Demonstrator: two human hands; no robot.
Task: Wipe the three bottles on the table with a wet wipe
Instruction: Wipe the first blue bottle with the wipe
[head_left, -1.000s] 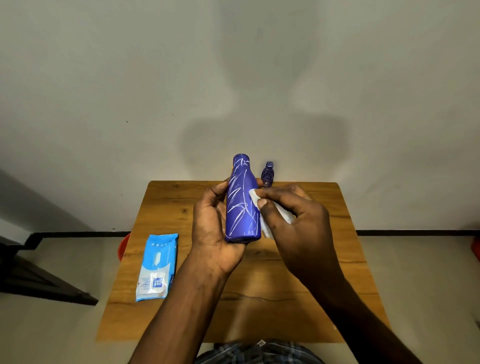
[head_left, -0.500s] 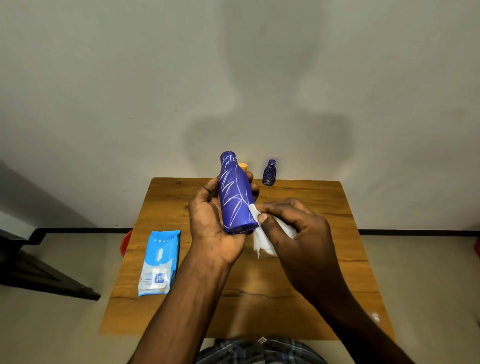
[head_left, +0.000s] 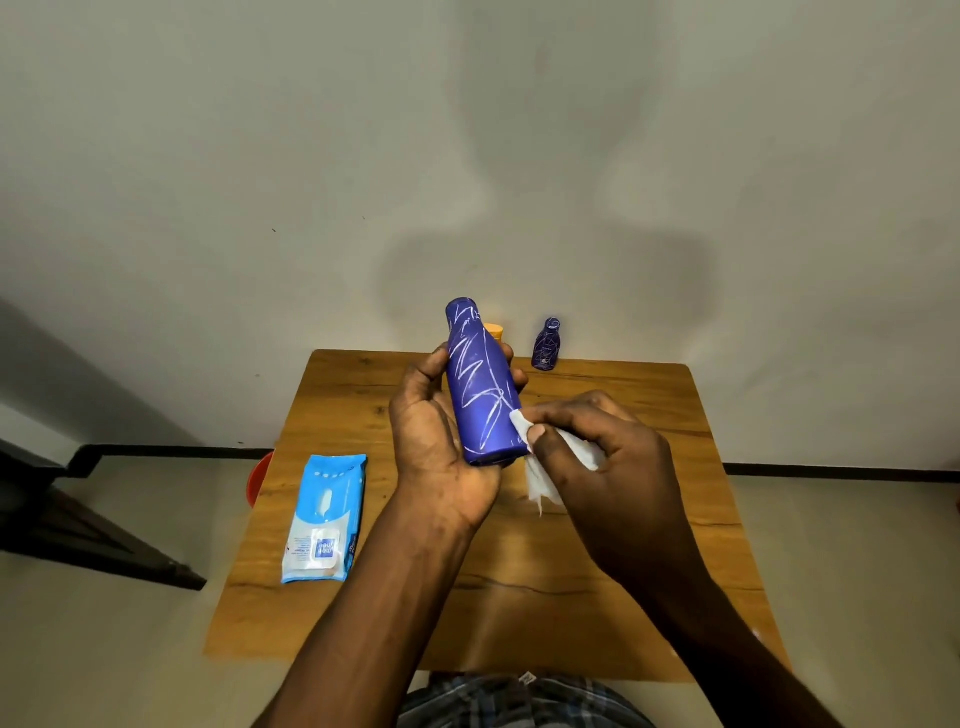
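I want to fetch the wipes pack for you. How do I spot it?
Look at the wooden table. Near its left edge, left of the hands, lies the wipes pack. It is the only flat, light blue packet; the bottles are dark blue.

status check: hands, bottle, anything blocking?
Left hand grips big blue bottle, lifted off table. Right hand pinches wet wipe against bottle's lower side. Nothing in the way.

L hand (head_left: 441, 441) wraps bottle (head_left: 483, 384) upright (fingers curled), R hand (head_left: 608, 462) pinches wipe (head_left: 540, 467) against it.
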